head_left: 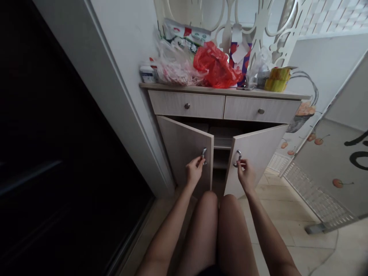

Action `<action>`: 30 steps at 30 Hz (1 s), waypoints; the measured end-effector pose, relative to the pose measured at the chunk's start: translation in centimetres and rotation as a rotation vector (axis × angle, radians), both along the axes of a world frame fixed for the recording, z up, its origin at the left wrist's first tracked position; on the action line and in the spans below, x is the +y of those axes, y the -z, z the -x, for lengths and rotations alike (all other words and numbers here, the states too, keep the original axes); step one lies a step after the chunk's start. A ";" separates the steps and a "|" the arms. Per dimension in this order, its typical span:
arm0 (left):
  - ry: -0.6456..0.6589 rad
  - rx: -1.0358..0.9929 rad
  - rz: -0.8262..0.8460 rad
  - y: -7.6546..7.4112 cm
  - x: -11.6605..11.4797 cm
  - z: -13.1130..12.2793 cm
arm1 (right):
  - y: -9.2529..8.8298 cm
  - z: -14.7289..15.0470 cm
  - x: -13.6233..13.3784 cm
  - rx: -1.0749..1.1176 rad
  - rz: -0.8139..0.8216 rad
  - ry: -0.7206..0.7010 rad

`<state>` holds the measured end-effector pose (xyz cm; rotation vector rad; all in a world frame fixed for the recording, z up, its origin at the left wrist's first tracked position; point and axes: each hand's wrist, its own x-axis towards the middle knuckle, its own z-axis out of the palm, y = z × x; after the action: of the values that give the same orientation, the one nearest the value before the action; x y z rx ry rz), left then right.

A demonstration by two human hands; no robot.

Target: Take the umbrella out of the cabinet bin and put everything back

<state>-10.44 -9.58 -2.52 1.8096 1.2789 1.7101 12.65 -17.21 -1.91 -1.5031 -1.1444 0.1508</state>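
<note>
A low, pale wood cabinet [224, 93] stands against the wall in front of me, with two drawers above two doors. Both doors are swung partly open. My left hand [194, 170] grips the metal handle [204, 155] of the left door [184, 149]. My right hand [245, 174] pinches the metal handle [238, 158] of the right door [258, 153]. Between the doors I see dark shelves [221, 147]; what lies on them is hidden in shadow. My knees [218, 203] sit just below the doors.
On the cabinet top lie a red plastic bag [215, 65], clear bags [175, 65], a yellow pack [277, 78] and other packages. A dark sliding door [57, 153] fills the left. A panel with cherry prints [333, 165] stands right. Tiled floor [287, 214] lies beneath.
</note>
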 end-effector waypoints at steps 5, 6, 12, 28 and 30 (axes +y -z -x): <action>0.042 0.057 0.102 -1.4 4.1 -4.3 | -0.6 1.9 6.0 -0.035 -0.002 -0.018; 0.044 0.068 0.128 -1.7 4.8 -4.8 | -0.5 2.2 7.0 -0.044 -0.011 -0.009; 0.023 0.166 0.200 -2.7 8.0 -6.8 | -0.2 2.5 11.5 -0.061 -0.085 -0.002; -0.041 0.291 0.235 -3.8 11.5 -8.8 | -0.3 2.3 16.9 -0.104 -0.026 0.057; -0.044 0.300 0.238 -3.9 11.8 -9.0 | -0.5 2.2 17.3 -0.114 -0.013 0.063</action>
<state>-1.41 2.18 1.40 1.9548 1.5758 1.2735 10.40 0.04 -1.39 -1.5504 -1.1847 0.0154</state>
